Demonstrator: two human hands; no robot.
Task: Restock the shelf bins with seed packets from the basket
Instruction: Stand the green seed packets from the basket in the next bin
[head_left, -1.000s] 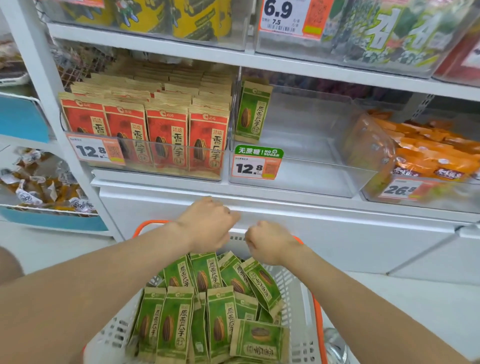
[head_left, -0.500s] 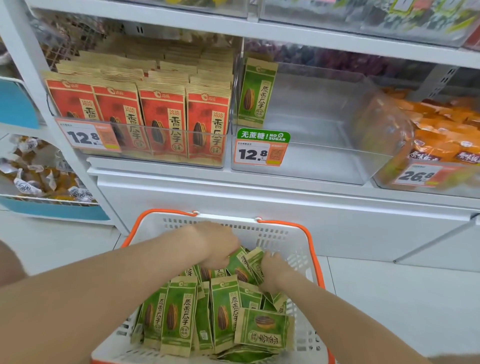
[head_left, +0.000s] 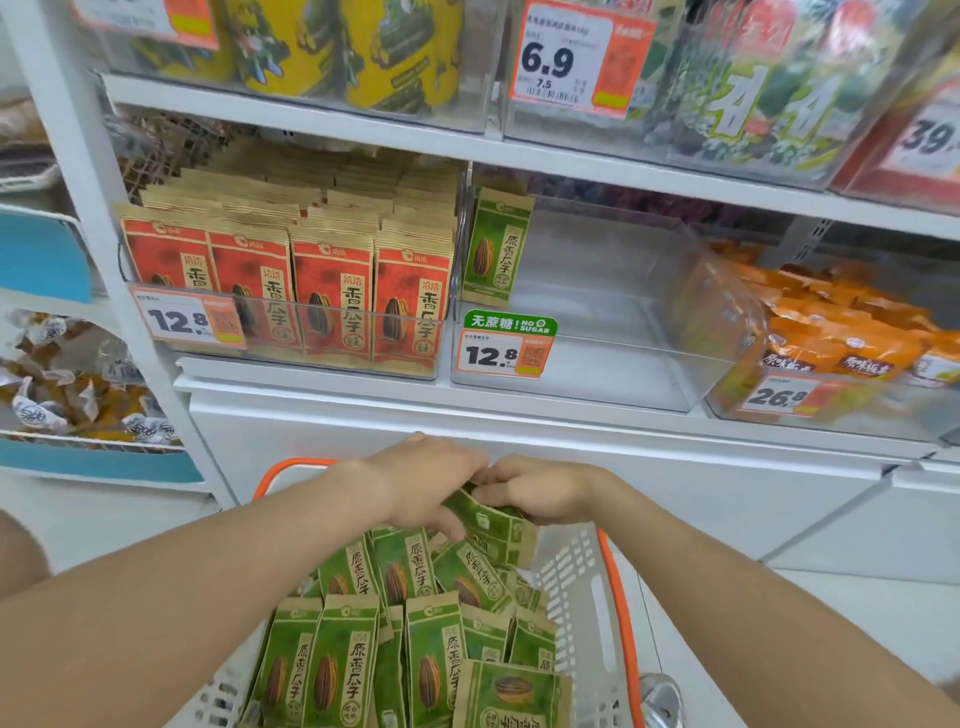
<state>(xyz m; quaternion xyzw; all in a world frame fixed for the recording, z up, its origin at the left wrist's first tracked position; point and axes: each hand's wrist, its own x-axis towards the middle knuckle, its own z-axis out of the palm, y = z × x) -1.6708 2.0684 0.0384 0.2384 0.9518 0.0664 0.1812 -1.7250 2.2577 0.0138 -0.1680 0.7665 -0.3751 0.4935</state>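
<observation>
Seed packets (head_left: 400, 639) in green wrappers are lying heaped in the white basket (head_left: 576, 587) with the orange rim, low in the view, which is where the stock is waiting. Going from the left, the clear bin of red packets (head_left: 291, 291) is standing full, its rows upright and facing out so the labels are showing, and it seems to be needing nothing. Below it, the left hand (head_left: 421, 483) is reaching over the far end of the basket, its grip clenching around the top of a small bunch of green packets (head_left: 488, 525). Just beside it, the right hand (head_left: 540, 491) is grasping the same bunch from the other side, probably so that several packets are squaring up into one stack and can be carried together. Up on the shelf, the clear bin (head_left: 597, 312) behind the green no-sugar price tag (head_left: 506, 343) is holding a single green packet (head_left: 496, 247), leaning upright against its left wall; the rest of it is bare, so this is likely where the bunch is going. Further right, a bin of orange bags (head_left: 841, 338) is sitting well filled.
</observation>
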